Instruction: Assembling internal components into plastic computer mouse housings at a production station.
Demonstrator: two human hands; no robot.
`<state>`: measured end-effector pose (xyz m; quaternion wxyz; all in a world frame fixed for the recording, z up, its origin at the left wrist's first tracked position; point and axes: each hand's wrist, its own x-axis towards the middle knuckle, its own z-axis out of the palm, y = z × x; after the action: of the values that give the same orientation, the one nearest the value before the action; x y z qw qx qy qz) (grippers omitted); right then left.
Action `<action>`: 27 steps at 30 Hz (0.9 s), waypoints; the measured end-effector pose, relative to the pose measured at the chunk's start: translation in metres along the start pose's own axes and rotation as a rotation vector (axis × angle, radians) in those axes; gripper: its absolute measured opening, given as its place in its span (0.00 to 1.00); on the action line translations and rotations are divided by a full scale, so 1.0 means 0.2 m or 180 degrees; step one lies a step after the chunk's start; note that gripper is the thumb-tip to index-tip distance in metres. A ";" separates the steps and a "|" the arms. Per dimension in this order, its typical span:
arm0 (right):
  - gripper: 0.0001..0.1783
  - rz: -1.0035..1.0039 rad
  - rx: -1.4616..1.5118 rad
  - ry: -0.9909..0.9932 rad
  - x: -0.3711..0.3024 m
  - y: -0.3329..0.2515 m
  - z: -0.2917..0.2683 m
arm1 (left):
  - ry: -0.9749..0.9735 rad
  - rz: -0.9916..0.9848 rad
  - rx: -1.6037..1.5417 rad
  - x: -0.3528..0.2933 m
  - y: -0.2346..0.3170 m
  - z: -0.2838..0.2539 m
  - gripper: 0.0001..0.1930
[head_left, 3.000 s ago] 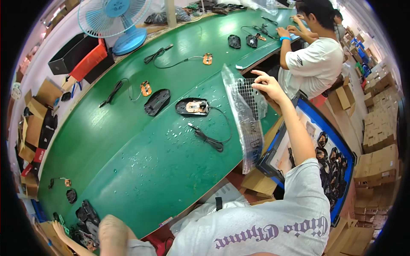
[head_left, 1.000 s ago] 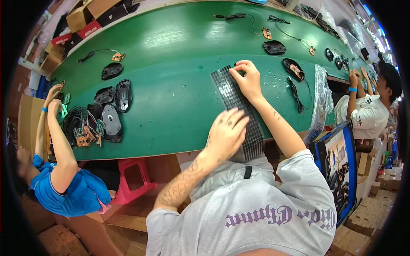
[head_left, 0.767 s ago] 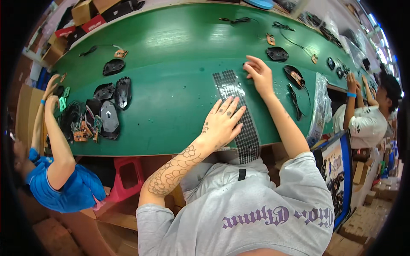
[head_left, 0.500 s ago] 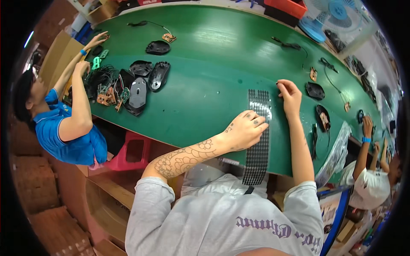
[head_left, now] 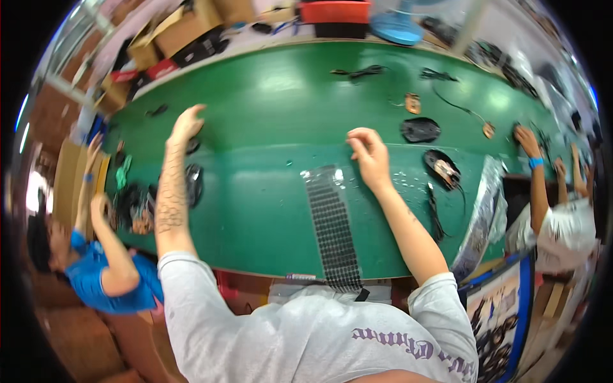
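My left hand [head_left: 187, 125] reaches far over the left part of the green table, its fingers stretched forward and slightly apart. Just below it lie a black mouse shell half [head_left: 192, 146] and another black mouse shell [head_left: 195, 184], partly covered by my forearm. What lies directly under the hand is hidden. My right hand [head_left: 371, 156] hovers near the middle with thumb and fingers closed in a pinch; anything between the fingertips is too small to make out. Between my arms, a clear sheet of small black pads [head_left: 333, 226] runs down over the near table edge.
On the right lie a mouse shell [head_left: 421, 130], a mouse half with a board inside [head_left: 442, 167], a small circuit board [head_left: 413, 103], and black cables [head_left: 436, 214]. Clear plastic [head_left: 479, 220] lies right of them. A co-worker in blue [head_left: 115, 271] sits left; another person's arm [head_left: 535, 172] is at right.
My left hand has left the pad sheet and swung far to the left, toward the mouse parts. The view has turned left. My right hand keeps its pinch beside the sheet's top.
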<state>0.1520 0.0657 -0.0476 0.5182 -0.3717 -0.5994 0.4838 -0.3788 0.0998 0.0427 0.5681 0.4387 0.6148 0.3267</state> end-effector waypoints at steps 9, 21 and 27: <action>0.08 0.0062 0.0107 0.0345 -0.01 0.02 -0.07 | 0.0610 -0.0003 0.1785 0.27 -0.16 -0.02 0.24; 0.09 0.0085 0.0250 0.0374 0.00 -0.01 -0.07 | 0.1762 0.0384 0.3292 0.14 -0.23 0.09 0.19; 0.08 -0.0049 0.0248 0.0529 0.02 0.02 -0.05 | 0.2344 0.1452 0.4822 0.30 0.00 0.55 0.19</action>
<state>0.1604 0.0714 -0.0505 0.5840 -0.3855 -0.5379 0.4702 -0.2690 0.1429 0.0023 -0.1906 0.6774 0.7083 0.0568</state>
